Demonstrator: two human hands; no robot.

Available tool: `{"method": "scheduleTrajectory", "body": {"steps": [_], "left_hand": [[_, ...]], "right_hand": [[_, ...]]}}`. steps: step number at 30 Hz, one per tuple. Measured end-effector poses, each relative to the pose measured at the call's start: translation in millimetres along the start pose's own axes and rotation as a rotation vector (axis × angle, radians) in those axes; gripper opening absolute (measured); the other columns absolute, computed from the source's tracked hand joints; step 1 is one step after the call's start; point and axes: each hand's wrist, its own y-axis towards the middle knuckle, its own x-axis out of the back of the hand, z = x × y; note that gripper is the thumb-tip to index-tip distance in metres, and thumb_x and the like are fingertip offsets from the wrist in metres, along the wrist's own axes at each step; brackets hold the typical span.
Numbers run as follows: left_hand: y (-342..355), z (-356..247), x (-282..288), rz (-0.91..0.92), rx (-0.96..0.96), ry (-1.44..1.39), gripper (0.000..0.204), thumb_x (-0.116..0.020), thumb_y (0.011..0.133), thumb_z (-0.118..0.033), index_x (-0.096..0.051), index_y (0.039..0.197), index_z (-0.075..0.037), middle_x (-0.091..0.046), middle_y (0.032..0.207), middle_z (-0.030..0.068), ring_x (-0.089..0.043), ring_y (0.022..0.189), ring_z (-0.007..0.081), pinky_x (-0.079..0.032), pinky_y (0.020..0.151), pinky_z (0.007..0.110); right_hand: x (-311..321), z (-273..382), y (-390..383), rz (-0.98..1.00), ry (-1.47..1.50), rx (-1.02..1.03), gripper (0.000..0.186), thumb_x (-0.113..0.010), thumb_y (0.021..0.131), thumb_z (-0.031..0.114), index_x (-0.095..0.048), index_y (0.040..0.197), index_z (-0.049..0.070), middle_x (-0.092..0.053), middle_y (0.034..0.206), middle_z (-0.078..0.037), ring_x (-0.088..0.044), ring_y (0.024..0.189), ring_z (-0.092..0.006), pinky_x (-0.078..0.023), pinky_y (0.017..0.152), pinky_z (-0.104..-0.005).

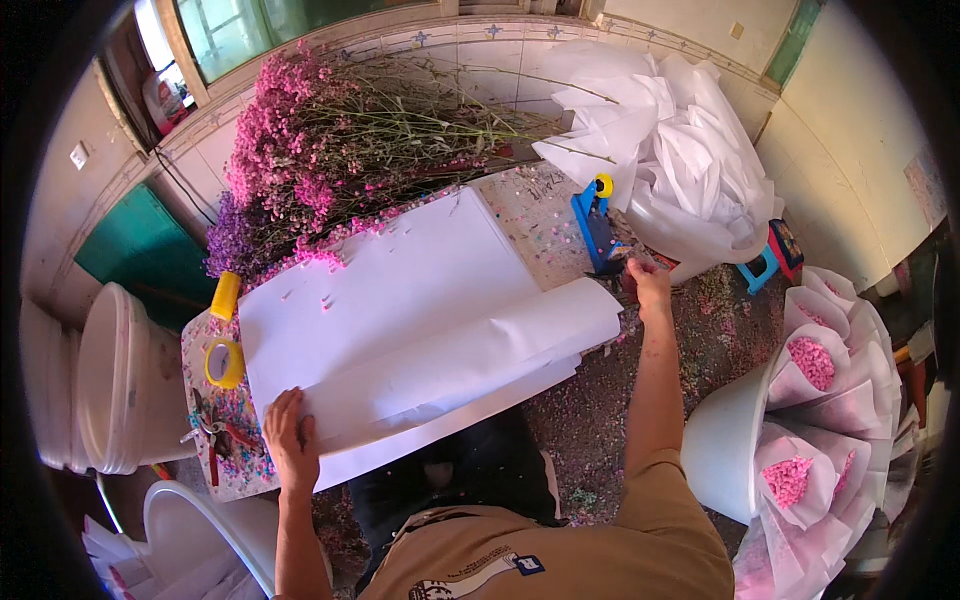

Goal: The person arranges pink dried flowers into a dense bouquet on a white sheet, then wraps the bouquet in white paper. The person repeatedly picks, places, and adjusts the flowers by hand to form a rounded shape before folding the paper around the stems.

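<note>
White paper sheets (400, 275) lie stacked on the table. The near edge of the top paper is folded over into a loose roll (480, 345). My left hand (288, 440) rests on the left end of this roll, fingers stretched out and pressing on the paper. Past the roll's right end, my right hand (650, 286) is at the near end of a blue tape dispenser (595, 235) that carries a yellow tape roll (603, 185). Its fingers are pinched together; what is between them is too small to make out. A few pink petals (326, 303) lie on the paper.
Pink dried flowers (290, 150) with long stems lie at the back, purple ones (235, 235) beside them. White wrapping sheets (690, 150) are heaped back right. Yellow tape rolls (225, 363) and red-handled pruners (212, 430) lie left. Buckets (720, 450) with wrapped bouquets (812, 365) flank me.
</note>
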Motion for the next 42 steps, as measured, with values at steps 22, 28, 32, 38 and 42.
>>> {"method": "scheduleTrajectory", "body": {"steps": [22,28,32,38,42], "left_hand": [[-38,64,11,-0.161,0.741,-1.086,0.024,-0.073,0.098,-0.021,-0.073,0.1,0.003,-0.068,0.085,0.0,-0.058,0.079,0.0086,-0.047,0.075,0.027],[-33,67,6,-0.167,0.779,-1.095,0.023,-0.074,0.097,-0.019,-0.073,0.099,0.003,-0.068,0.086,0.0002,-0.056,0.078,0.0081,-0.045,0.072,0.027],[-41,68,2,-0.196,0.767,-1.127,0.025,-0.072,0.098,-0.019,-0.073,0.098,0.006,-0.071,0.087,0.0034,-0.06,0.079,0.0086,-0.049,0.073,0.027],[-35,62,0,-0.187,0.746,-1.091,0.02,-0.072,0.099,-0.018,-0.073,0.097,0.002,-0.068,0.086,-0.0006,-0.056,0.079,0.0075,-0.046,0.074,0.026],[-32,65,8,-0.21,0.747,-1.008,0.021,-0.071,0.099,-0.018,-0.073,0.097,0.003,-0.069,0.087,0.0004,-0.058,0.079,0.0081,-0.047,0.073,0.027]], "right_hand": [[-355,90,-430,1.139,-0.412,0.021,0.038,-0.071,0.098,0.034,-0.074,0.082,0.0,-0.071,0.069,-0.011,-0.068,0.052,-0.0191,-0.055,0.052,-0.0349],[-380,78,-432,0.894,-1.154,0.902,0.04,-0.076,0.091,0.041,-0.077,0.082,0.002,-0.074,0.073,-0.018,-0.075,0.068,-0.0317,-0.058,0.063,-0.0453],[-356,77,-437,1.12,-1.292,1.045,0.034,-0.077,0.087,0.043,-0.08,0.082,0.01,-0.075,0.076,-0.017,-0.075,0.076,-0.0384,-0.059,0.07,-0.0497],[-401,98,-411,0.917,-1.058,0.96,0.05,-0.086,0.074,0.052,-0.072,0.084,0.005,-0.075,0.08,-0.017,-0.074,0.079,-0.037,-0.057,0.07,-0.0496],[-422,94,-370,0.957,-1.035,0.864,0.055,-0.086,0.074,0.053,-0.071,0.088,0.002,-0.075,0.089,-0.02,-0.074,0.086,-0.0393,-0.058,0.076,-0.0494]]}}
